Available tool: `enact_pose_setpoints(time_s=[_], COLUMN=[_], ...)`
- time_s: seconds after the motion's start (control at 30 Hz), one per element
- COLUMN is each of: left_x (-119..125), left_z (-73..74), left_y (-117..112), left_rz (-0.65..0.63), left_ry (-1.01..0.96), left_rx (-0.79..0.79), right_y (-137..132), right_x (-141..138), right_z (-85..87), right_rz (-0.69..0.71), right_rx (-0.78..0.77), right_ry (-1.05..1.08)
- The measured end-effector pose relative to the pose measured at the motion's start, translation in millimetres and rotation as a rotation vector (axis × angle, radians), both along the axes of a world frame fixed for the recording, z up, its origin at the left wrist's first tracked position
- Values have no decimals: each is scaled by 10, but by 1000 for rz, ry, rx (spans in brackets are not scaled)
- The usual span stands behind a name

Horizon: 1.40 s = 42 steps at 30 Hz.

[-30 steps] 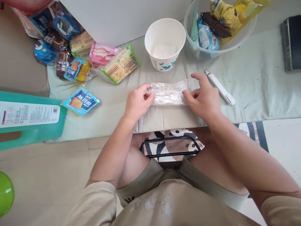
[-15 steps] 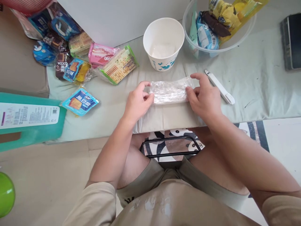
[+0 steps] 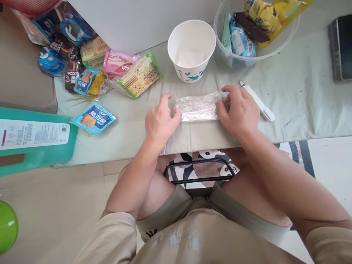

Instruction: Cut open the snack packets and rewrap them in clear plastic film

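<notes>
A crinkled, folded clear plastic bag point(image 3: 197, 107) lies flat on the cloth-covered table, near its front edge. At its left end is my left hand point(image 3: 162, 121), fingers apart, its thumb tip against or just over the plastic. My right hand point(image 3: 239, 110) rests by the other end with the thumb at the bag's edge and the index finger stretched out above it. Neither hand is closed around the bag. Just behind it stands a white paper cup point(image 3: 191, 49) with a blue leaf print. A white utility knife point(image 3: 258, 102) lies beyond my right hand.
Several wrapped snacks point(image 3: 95, 118) are spread at the left, by a teal jug point(image 3: 38, 141). A clear plastic tub point(image 3: 286, 42) of packets stands at the back right, with a dark phone-like device point(image 3: 342, 47) farther right. A white panel point(image 3: 137, 22) rises behind.
My left hand's fingers have spread and lifted off the bag's left end. My right hand has shifted slightly, and the bag's right end now looks narrower and flatter.
</notes>
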<state>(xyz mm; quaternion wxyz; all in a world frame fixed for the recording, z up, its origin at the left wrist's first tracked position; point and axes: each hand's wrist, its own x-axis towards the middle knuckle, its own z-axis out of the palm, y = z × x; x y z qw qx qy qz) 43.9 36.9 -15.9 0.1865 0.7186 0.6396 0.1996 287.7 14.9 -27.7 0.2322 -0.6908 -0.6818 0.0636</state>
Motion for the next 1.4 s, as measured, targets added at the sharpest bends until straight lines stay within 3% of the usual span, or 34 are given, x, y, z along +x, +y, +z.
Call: enact_pose_setpoints(time_s=[0.07, 0.17, 0.27, 0.33, 0.5, 0.8, 1.07, 1.27, 1.4], left_x=[17, 105, 235, 295, 286, 214, 195, 261, 256], left_z=[67, 132, 86, 20, -21, 71, 149, 161, 106], left_y=[-37, -91, -127, -142, -183, -160, -121, -152, -128], left_rz=[11, -171, -405, -455, -427, -447, -452, -382, -307], left_ry=[-47, -92, -47, 23, 188, 299, 304, 215, -84], left_rx=[47, 177, 194, 136, -48, -174, -249, -83, 29], right_y=[-19, -81, -163, -207, -232, -164, -51, -26, -63], right_x=[-17, -111, -262, -337, -314, 8, 144, 9, 30], right_z=[74, 171, 156, 89, -40, -62, -63, 21, 136], right_rz=[-6, 105, 319, 355, 327, 285, 403, 433, 440], right_rx=[73, 144, 87, -5, -123, -164, 8, 148, 249], right_ry=[-11, -28, -47, -71, -101, -102, 42, 111, 322])
